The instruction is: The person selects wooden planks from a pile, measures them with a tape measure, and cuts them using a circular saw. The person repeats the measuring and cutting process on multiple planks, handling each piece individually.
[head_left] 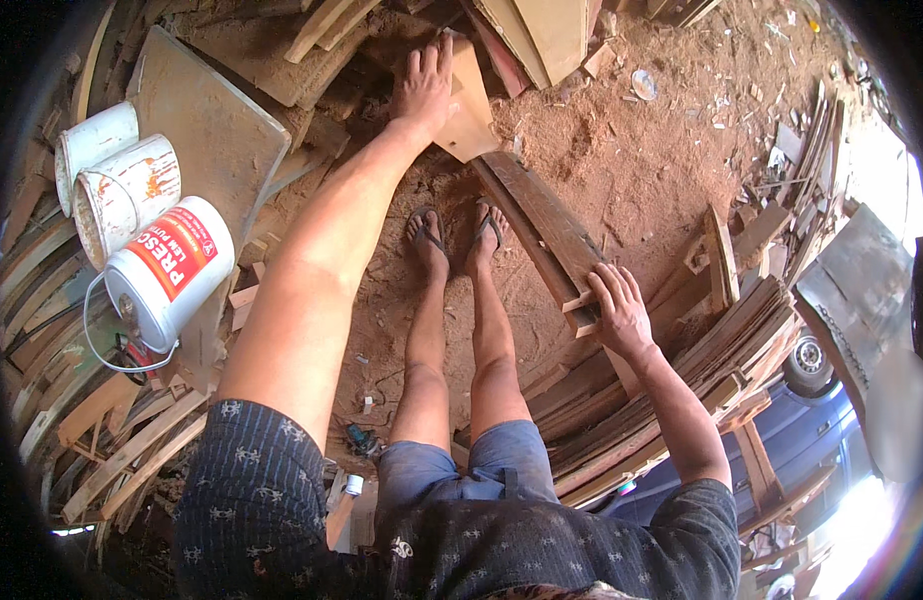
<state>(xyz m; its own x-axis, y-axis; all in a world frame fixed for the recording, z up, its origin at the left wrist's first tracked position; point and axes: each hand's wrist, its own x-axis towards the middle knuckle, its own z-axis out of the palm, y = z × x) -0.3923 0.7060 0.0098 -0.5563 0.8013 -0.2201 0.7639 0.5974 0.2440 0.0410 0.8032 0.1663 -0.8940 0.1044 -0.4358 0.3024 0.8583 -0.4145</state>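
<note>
Currently, your left hand (425, 90) touches a pale board (470, 108), grip unclear; your right hand (620, 312) clasps a wooden beam (550, 212).

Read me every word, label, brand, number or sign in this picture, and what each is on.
Large white lettering: red label on the handled white bucket; legible, but I won't copy it out.
Finer print: same label, too small to read reliably.
Shirt: pale motifs, no words I can make out.
Pale board and dark beam: no lettering visible.
</note>
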